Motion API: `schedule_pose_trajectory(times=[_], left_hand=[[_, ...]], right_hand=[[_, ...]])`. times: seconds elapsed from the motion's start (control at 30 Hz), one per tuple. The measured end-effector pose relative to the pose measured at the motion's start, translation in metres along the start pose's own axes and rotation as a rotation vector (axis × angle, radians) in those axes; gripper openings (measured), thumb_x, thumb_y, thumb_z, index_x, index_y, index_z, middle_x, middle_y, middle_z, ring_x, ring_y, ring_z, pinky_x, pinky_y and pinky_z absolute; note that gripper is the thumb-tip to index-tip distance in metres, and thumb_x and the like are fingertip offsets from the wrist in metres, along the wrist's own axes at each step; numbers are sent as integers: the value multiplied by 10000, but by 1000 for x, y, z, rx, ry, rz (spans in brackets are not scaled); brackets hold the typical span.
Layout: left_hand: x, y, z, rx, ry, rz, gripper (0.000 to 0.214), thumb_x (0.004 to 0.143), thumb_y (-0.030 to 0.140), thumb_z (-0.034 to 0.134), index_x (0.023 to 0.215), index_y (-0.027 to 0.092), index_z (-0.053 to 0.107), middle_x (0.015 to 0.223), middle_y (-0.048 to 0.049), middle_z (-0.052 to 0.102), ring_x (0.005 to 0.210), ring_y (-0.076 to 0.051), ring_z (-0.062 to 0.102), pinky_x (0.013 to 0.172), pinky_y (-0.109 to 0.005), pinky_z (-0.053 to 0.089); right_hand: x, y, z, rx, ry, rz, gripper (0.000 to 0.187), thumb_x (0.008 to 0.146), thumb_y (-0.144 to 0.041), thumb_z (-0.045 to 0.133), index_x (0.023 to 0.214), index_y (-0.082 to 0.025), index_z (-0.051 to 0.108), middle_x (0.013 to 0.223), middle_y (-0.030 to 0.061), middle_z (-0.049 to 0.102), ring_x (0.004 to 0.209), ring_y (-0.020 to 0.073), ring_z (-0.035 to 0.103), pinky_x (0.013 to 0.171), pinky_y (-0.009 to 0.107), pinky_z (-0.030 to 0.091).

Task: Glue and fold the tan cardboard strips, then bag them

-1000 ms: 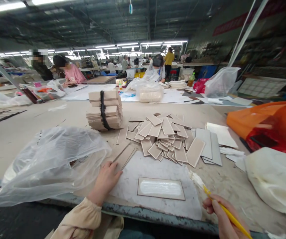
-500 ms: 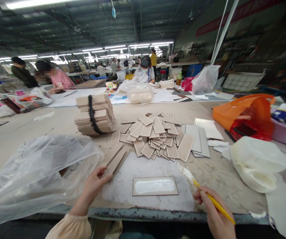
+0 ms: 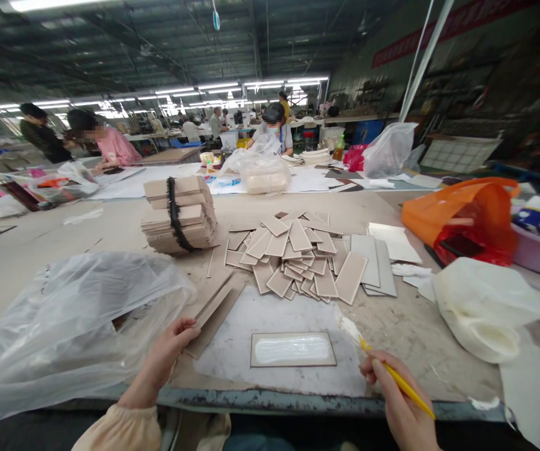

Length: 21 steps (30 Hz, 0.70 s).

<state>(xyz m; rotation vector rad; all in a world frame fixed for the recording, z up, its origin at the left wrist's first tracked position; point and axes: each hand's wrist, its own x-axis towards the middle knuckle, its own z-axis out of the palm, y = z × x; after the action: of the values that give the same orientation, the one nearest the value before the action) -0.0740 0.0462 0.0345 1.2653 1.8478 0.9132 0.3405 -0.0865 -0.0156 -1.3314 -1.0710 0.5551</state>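
Observation:
My left hand (image 3: pixel 169 351) pinches the near end of a long cardboard strip (image 3: pixel 213 307) lying at the left of a white glue-stained sheet (image 3: pixel 279 344). My right hand (image 3: pixel 404 407) grips a yellow-handled brush (image 3: pixel 383 363) whose white bristles rest on the table just right of the sheet. A small cardboard card (image 3: pixel 292 349) coated with white glue lies on the sheet between my hands. Behind it spreads a loose pile of cardboard cards (image 3: pixel 298 257).
A strapped bundle of cards (image 3: pixel 180 215) stands behind the pile. A clear plastic bag (image 3: pixel 72 319) fills the left, a cream bag (image 3: pixel 486 307) and an orange bag (image 3: pixel 462 213) the right. Other people work at tables far behind. The table's metal edge (image 3: pixel 270 401) runs in front.
The view has swung a little to the right. My left hand has drawn back toward me with the strip's end, and my right hand with the brush has come in nearer the sheet.

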Motion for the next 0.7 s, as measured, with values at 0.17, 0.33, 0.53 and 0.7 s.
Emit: schedule_pose_trajectory(times=[0.17,0.33,0.53,0.7], left_hand=[[-4,0,-6,-60,-26,29,556,640,575,663,990,146,620,873,-55,648,841,-234,630,691,-316,511],[-39,8,10,3,-75,543,325,786,410,642,1017,190,584,1078,-97,589,1075,-243,579,891,-342,508],[-84,20,55,234,-306,999,254,836,204,595,1082,226,535,1188,-108,492,1110,-204,540,895,-291,528],[-90,26,79,242,-470,1066,282,836,139,574,1095,222,500,1225,-127,461,1062,-179,559,781,-212,553]], right_hand=[[-1,4,2,5,16,-3,206,896,-342,639,1048,-206,670,854,68,677,665,207,617,594,323,544],[0,-3,9,-32,21,-63,173,938,-300,589,1067,-216,668,959,70,682,716,186,650,696,325,554],[1,-27,25,54,-89,-78,112,955,-274,558,963,-210,649,994,97,675,1084,276,614,804,396,571],[3,-36,33,39,-63,-83,86,892,-262,654,842,-195,633,951,78,679,884,222,672,794,345,560]])
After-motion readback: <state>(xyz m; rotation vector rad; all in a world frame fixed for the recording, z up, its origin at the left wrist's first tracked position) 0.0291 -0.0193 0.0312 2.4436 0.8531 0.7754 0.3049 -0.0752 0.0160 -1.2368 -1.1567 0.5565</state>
